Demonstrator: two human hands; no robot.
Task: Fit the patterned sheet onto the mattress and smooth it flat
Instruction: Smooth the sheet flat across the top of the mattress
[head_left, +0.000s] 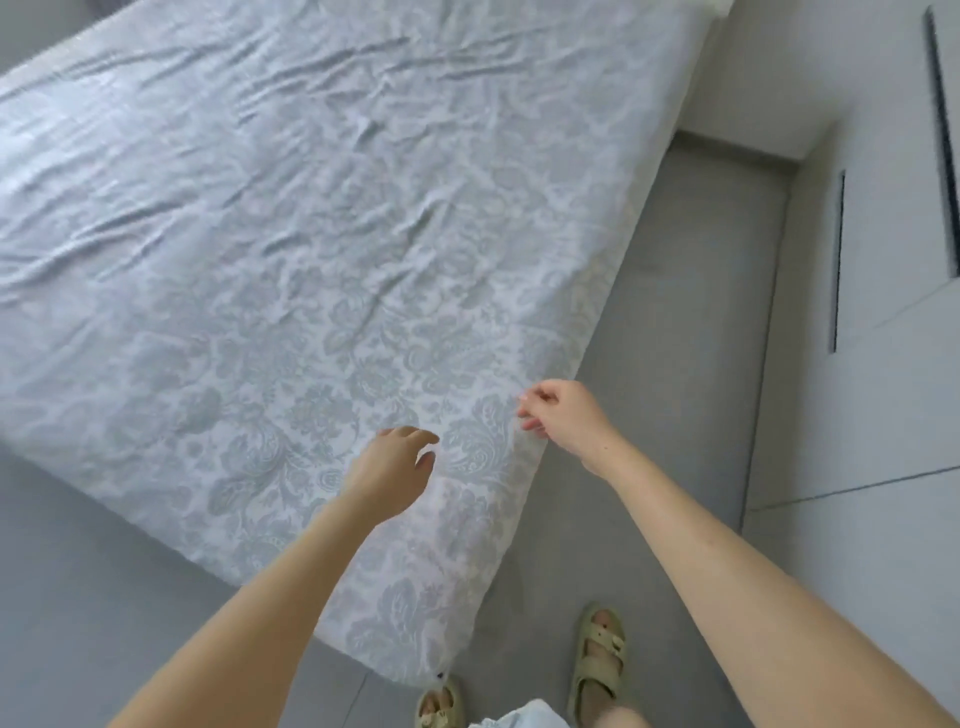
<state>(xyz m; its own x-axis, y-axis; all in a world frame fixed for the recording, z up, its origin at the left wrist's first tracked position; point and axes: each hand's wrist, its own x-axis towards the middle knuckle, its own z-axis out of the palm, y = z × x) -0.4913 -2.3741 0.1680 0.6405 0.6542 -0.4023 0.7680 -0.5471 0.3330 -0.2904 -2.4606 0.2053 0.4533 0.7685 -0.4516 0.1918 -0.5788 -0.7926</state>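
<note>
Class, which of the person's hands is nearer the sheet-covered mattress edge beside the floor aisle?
Right. The right hand is at that mattress edge; the left hand is further in, over the patterned sheet.

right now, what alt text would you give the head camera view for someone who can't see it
A wrinkled patterned sheet covers most of the view, and a person's hands reach over its near corner: the left hand hangs relaxed over the fabric, the right hand curls at the side edge, grip unclear. Two sandals stand on the grey floor below.
</note>
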